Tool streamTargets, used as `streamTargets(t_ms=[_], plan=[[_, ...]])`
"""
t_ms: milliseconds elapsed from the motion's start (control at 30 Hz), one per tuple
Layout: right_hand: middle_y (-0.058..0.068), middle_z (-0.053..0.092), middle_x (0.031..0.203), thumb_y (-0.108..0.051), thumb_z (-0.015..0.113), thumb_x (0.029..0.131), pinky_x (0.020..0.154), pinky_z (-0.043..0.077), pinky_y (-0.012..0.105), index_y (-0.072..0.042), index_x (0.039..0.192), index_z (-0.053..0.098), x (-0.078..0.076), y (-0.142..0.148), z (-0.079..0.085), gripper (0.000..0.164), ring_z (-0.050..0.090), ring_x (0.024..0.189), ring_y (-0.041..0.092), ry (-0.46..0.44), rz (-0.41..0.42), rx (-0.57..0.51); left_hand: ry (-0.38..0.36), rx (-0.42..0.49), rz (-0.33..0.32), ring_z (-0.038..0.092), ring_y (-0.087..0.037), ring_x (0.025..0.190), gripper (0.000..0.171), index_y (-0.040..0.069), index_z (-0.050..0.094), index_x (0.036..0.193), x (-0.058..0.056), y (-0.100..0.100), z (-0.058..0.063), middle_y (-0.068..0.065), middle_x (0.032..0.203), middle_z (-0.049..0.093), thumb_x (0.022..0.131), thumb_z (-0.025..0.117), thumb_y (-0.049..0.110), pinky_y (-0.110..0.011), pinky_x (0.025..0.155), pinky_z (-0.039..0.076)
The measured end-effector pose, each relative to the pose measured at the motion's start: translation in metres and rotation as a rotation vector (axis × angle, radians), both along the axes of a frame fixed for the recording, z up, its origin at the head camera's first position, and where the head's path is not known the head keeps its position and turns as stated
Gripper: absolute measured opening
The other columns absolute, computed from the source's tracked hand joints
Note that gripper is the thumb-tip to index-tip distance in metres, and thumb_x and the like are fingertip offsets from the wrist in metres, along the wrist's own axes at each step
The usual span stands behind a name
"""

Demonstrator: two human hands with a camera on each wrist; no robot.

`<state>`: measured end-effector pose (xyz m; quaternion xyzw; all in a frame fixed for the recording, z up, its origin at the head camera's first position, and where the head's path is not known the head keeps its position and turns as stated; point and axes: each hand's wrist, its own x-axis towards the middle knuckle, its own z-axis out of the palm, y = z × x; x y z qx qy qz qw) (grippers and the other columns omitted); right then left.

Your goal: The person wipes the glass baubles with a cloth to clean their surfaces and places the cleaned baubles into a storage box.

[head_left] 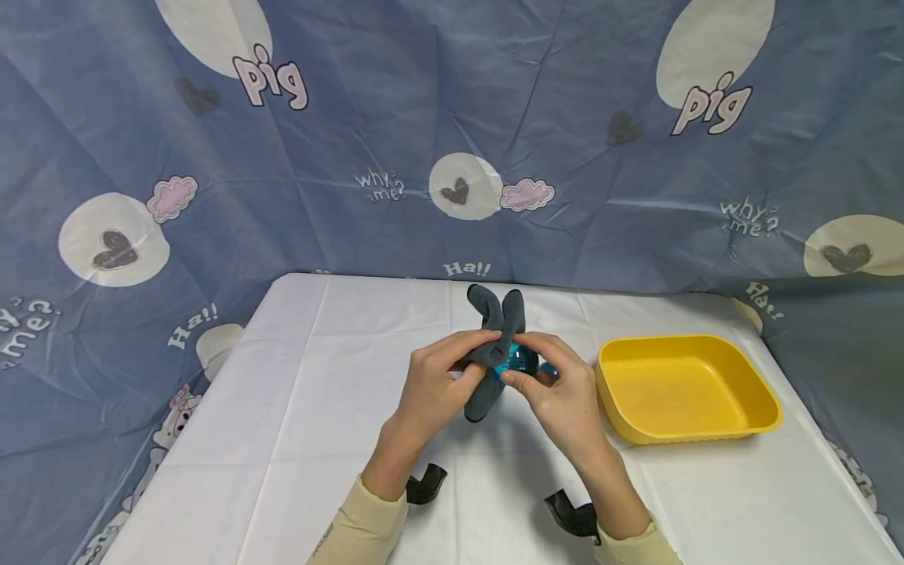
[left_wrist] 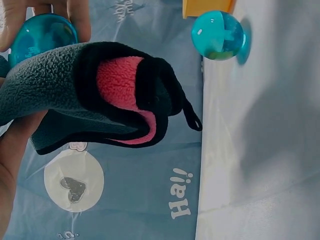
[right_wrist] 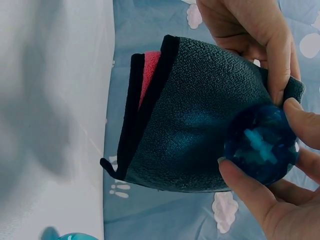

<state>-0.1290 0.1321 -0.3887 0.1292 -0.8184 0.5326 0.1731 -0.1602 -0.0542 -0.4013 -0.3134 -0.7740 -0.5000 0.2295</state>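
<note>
Holding a translucent blue ball (right_wrist: 261,144) in the right hand (head_left: 566,386), below and right of centre in the head view, against a dark grey cloth (right_wrist: 200,110) pinched in the left hand (head_left: 439,383). Farther out, showing a second ball (left_wrist: 216,36) at upper right in the left wrist view, seemingly on the white table (head_left: 353,353), and a yellow tray (head_left: 688,433) at right in the head view.

Soft light from above fills the head view, leaving a diffuse grey shadow on the white table (head_left: 353,353) below the fingers (head_left: 462,344), toward the near side. The wrist views look dimmer and cooler, with broad, soft-edged shadows across the table, well apart from the fingers. In the right one, a faint blue glow tints the cloth (right_wrist: 195,75) beside the fingers, and its pile there reads crisply.
</note>
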Motion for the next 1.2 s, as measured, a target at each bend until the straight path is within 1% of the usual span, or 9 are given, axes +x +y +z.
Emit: streamTargets(t_ms=[167, 400, 533, 733, 833, 900, 967, 1067, 1200], plan=[[-0.007, 0.066, 0.121, -0.019, 0.083, 0.08, 0.073, 0.055, 0.019, -0.028, 0.12, 0.07, -0.0007, 0.0004, -0.0005, 0.043, 0.063, 0.105, 0.009, 0.025, 0.001, 0.006, 0.017, 0.003, 0.003, 0.072, -0.013, 0.101, 0.032, 0.019, 0.07, 0.124, -0.0003, 0.0002, 0.0005, -0.002, 0.118, 0.073, 0.095, 0.062, 0.007, -0.016, 0.074, 0.058], [-0.009, 0.064, 0.124, -0.021, 0.085, 0.079, 0.078, 0.056, 0.025, -0.03, 0.119, 0.07, -0.0007, 0.0005, -0.0015, 0.044, 0.062, 0.109, 0.008, 0.021, -0.003, 0.006, 0.023, 0.006, 0.007, 0.072, -0.012, 0.1, 0.031, 0.019, 0.07, 0.123, -0.0002, 0.0001, 0.0003, -0.001, 0.117, 0.073, 0.095, 0.062, 0.008, -0.015, 0.074, 0.058], [-0.008, 0.064, 0.125, -0.018, 0.085, 0.078, 0.078, 0.056, 0.028, -0.03, 0.118, 0.071, -0.0004, -0.0003, -0.0007, 0.044, 0.062, 0.109, 0.008, 0.017, 0.002, -0.004, 0.019, 0.004, 0.01, 0.072, -0.012, 0.1, 0.031, 0.02, 0.07, 0.123, -0.0002, -0.0001, 0.0001, -0.001, 0.117, 0.073, 0.095, 0.062, 0.008, -0.015, 0.074, 0.058], [-0.006, 0.063, 0.127, -0.015, 0.085, 0.078, 0.083, 0.056, 0.028, -0.028, 0.117, 0.072, 0.0007, -0.0018, 0.0005, 0.043, 0.062, 0.111, 0.008, 0.014, -0.001, -0.004, 0.011, -0.002, 0.011, 0.072, -0.012, 0.101, 0.031, 0.02, 0.069, 0.124, -0.0005, -0.0003, 0.0003, -0.001, 0.118, 0.073, 0.096, 0.062, 0.009, -0.015, 0.075, 0.058], [-0.007, 0.063, 0.129, -0.016, 0.084, 0.079, 0.088, 0.056, 0.033, -0.028, 0.116, 0.072, 0.0008, -0.002, 0.0005, 0.042, 0.062, 0.114, 0.008, 0.007, -0.012, 0.005, 0.01, -0.003, 0.011, 0.072, -0.012, 0.101, 0.032, 0.02, 0.069, 0.125, -0.0006, -0.0003, 0.0008, -0.001, 0.119, 0.072, 0.096, 0.062, 0.008, -0.016, 0.075, 0.058], [-0.007, 0.062, 0.13, -0.016, 0.084, 0.079, 0.09, 0.056, 0.038, -0.027, 0.117, 0.072, 0.0006, -0.0018, 0.0001, 0.041, 0.062, 0.115, 0.009, 0.005, -0.01, 0.004, 0.009, -0.004, 0.01, 0.072, -0.012, 0.101, 0.032, 0.02, 0.069, 0.125, -0.0006, -0.0002, 0.0007, -0.001, 0.118, 0.072, 0.096, 0.062, 0.008, -0.016, 0.075, 0.058], [-0.005, 0.061, 0.13, -0.014, 0.084, 0.079, 0.092, 0.056, 0.039, -0.025, 0.116, 0.073, 0.0005, -0.0017, -0.0003, 0.041, 0.062, 0.115, 0.01, 0.007, 0.002, -0.001, 0.009, -0.006, 0.012, 0.072, -0.012, 0.1, 0.033, 0.02, 0.069, 0.125, -0.0007, -0.0001, 0.0004, -0.001, 0.118, 0.072, 0.096, 0.061, 0.007, -0.016, 0.075, 0.058], [-0.003, 0.061, 0.13, -0.01, 0.084, 0.079, 0.092, 0.057, 0.035, -0.02, 0.115, 0.073, 0.0006, -0.0015, -0.0009, 0.04, 0.063, 0.115, 0.012, 0.025, 0.026, -0.008, 0.008, -0.011, 0.015, 0.072, -0.011, 0.099, 0.033, 0.021, 0.069, 0.124, -0.0006, 0.0001, -0.0002, -0.002, 0.118, 0.072, 0.096, 0.061, 0.007, -0.015, 0.075, 0.058], [-0.003, 0.06, 0.13, -0.006, 0.084, 0.077, 0.089, 0.056, 0.023, -0.017, 0.112, 0.074, 0.0002, -0.0012, -0.0016, 0.038, 0.063, 0.113, 0.013, 0.063, 0.043, 0.004, 0.01, -0.015, 0.019, 0.073, -0.011, 0.098, 0.033, 0.02, 0.069, 0.124, -0.0003, 0.0, -0.0003, -0.002, 0.118, 0.072, 0.096, 0.061, 0.007, -0.015, 0.075, 0.058]])
